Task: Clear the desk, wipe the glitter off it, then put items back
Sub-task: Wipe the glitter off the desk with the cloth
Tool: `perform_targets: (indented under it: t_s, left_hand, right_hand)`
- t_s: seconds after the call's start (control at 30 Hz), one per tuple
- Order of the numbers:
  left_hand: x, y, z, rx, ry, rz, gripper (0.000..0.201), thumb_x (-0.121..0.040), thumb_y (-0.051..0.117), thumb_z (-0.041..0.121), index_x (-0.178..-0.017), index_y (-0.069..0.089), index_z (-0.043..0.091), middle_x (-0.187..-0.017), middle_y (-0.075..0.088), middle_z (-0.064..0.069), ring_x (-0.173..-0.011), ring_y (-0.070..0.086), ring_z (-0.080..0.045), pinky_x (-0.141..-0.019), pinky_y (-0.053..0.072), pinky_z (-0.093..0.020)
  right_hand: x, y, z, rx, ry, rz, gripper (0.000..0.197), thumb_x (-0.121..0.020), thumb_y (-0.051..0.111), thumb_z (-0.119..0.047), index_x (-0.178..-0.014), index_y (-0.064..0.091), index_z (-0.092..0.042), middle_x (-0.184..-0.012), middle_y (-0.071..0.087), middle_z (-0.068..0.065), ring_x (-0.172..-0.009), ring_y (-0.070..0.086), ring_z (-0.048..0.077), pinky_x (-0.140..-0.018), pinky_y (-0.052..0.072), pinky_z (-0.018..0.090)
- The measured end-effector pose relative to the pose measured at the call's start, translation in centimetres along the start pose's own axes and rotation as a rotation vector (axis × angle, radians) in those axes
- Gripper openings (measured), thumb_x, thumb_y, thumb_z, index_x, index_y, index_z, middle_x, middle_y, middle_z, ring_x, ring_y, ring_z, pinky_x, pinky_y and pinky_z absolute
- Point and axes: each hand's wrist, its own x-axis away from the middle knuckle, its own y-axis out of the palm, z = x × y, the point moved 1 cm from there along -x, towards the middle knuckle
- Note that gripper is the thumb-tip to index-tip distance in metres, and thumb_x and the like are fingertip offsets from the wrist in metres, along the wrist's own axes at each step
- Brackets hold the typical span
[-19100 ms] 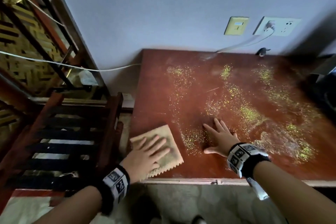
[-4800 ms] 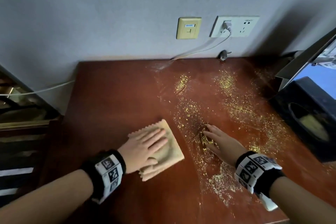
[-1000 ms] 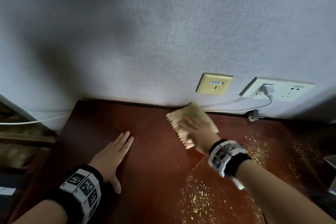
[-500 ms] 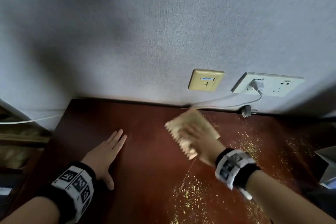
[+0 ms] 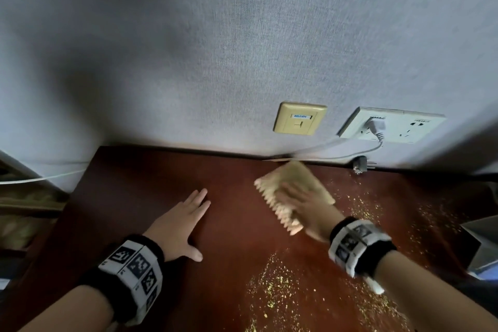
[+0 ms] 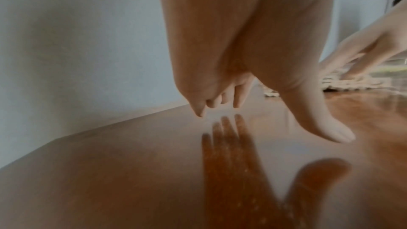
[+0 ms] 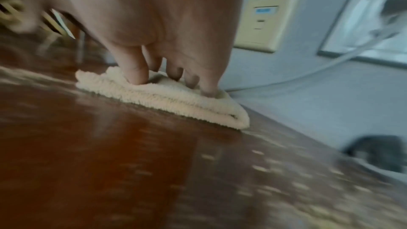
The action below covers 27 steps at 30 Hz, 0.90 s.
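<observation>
Writing: "BELDEN" on beige wall plate (image 5: 299, 122).
Left hand (image 5: 180, 224): flat, fingers straight, on tabletop (image 5: 129, 197).
Right hand (image 5: 307, 210): fingers pressing folded cloth (image 5: 293, 186).
Glitter (image 5: 272, 288): near right.

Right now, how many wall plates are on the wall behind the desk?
2. A beige data plate sits above the desk's back edge; a white power socket, one plug inserted, is to its right. More may lie outside the frame.

Blue "BELDEN" label on the beige wall plate (image 5: 299, 122), other markings unreadable
</observation>
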Motion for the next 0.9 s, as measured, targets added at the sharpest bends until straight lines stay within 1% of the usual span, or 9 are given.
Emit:
perform_targets:
  t_s: [0.13, 0.23, 0.37, 0.47, 0.53, 0.6, 0.67, 0.8, 0.9]
  left_hand:
    - [-0.6, 0.3, 0.8, 0.017, -0.048, -0.024, 0.116, -0.076, 0.074, 0.036, -0.150, -0.014, 0.016, -0.153, -0.030, 0.004, -0.137, -0.024, -0.002, -0.119, 0.007, -0.029]
    - [-0.4, 0.3, 0.9, 0.046, -0.066, -0.024, 0.118, -0.075, 0.075, 0.034, -0.150, -0.015, 0.018, -0.153, -0.030, 0.007, -0.141, -0.021, -0.005, -0.118, 0.010, -0.029]
    - [-0.4, 0.3, 0.8, 0.061, -0.070, -0.022, 0.118, -0.075, 0.075, 0.035, -0.150, -0.015, 0.021, -0.152, -0.031, 0.009, -0.143, -0.019, -0.006, -0.118, 0.015, -0.030]
    - [-0.3, 0.2, 0.9, 0.058, -0.073, -0.025, 0.118, -0.075, 0.075, 0.034, -0.150, -0.015, 0.020, -0.152, -0.030, 0.009, -0.143, -0.018, -0.007, -0.118, 0.016, -0.029]
    - [-0.4, 0.3, 0.9, 0.060, -0.073, -0.017, 0.117, -0.076, 0.075, 0.033, -0.150, -0.015, 0.019, -0.152, -0.030, 0.009, -0.143, -0.019, -0.006, -0.117, 0.015, -0.030]
    - [-0.3, 0.3, 1.0, 0.065, -0.082, -0.019, 0.116, -0.076, 0.075, 0.032, -0.150, -0.014, 0.020, -0.152, -0.029, 0.010, -0.143, -0.019, -0.006, -0.118, 0.017, -0.031]
    - [-0.2, 0.5, 1.1, 0.068, -0.094, -0.018, 0.115, -0.076, 0.075, 0.031, -0.150, -0.014, 0.021, -0.153, -0.029, 0.010, -0.143, -0.018, -0.006, -0.118, 0.019, -0.032]
    - [0.0, 0.9, 1.2, 0.059, -0.094, -0.014, 0.111, -0.079, 0.072, 0.031, -0.151, -0.011, 0.020, -0.154, -0.027, 0.008, -0.143, -0.018, -0.006, -0.117, 0.023, -0.030]
    - [0.4, 1.2, 1.1, 0.052, -0.093, -0.021, 0.109, -0.079, 0.071, 0.032, -0.151, -0.010, 0.021, -0.154, -0.026, 0.008, -0.144, -0.018, -0.007, -0.116, 0.024, -0.032]
  right_hand:
    - [-0.7, -1.3, 5.5, -0.211, 0.379, 0.013, 0.062, -0.098, 0.036, -0.012, -0.151, 0.005, -0.022, -0.159, -0.002, 0.003, -0.147, -0.003, 0.021, -0.119, 0.010, 0.040]
    - [-0.9, -0.7, 4.3, -0.180, 0.344, 0.006, 0.067, -0.097, 0.039, -0.009, -0.151, 0.003, -0.027, -0.159, -0.005, 0.001, -0.146, -0.006, 0.023, -0.119, 0.008, 0.046]
    - [0.6, 0.1, 0.2, -0.065, -0.065, -0.056, 0.091, -0.087, 0.047, 0.006, -0.146, -0.006, -0.038, -0.151, -0.016, -0.016, -0.140, -0.020, 0.010, -0.113, -0.014, 0.039]
    - [0.5, -0.9, 2.5, -0.006, 0.083, -0.092, 0.096, -0.086, 0.053, 0.003, -0.144, -0.016, -0.033, -0.148, -0.025, -0.007, -0.140, -0.021, 0.014, -0.108, -0.014, 0.034]
    - [-0.2, -1.5, 4.4, -0.074, 0.267, -0.078, 0.098, -0.083, 0.054, 0.003, -0.148, -0.010, -0.031, -0.153, -0.023, -0.001, -0.142, -0.019, 0.018, -0.116, -0.003, 0.040]
    - [-0.6, -1.6, 3.9, -0.092, 0.295, -0.093, 0.099, -0.081, 0.054, 0.005, -0.149, -0.008, -0.030, -0.157, -0.018, 0.000, -0.144, -0.017, 0.023, -0.118, 0.003, 0.049]
    - [0.0, -0.9, 1.2, -0.005, 0.162, -0.131, 0.103, -0.078, 0.059, 0.001, -0.149, -0.009, -0.030, -0.158, -0.017, 0.000, -0.144, -0.018, 0.027, -0.113, -0.008, 0.052]
    - [4.6, 1.4, -6.5, -0.003, -0.322, -0.209, 0.109, -0.073, 0.070, -0.005, -0.148, -0.001, -0.038, -0.155, -0.021, -0.011, -0.140, -0.028, 0.019, -0.109, -0.019, 0.049]
    - [5.8, 1.7, -7.0, 0.044, -0.336, -0.217, 0.099, -0.079, 0.064, -0.006, -0.147, 0.001, -0.041, -0.154, -0.021, -0.013, -0.140, -0.027, 0.014, -0.114, -0.014, 0.047]
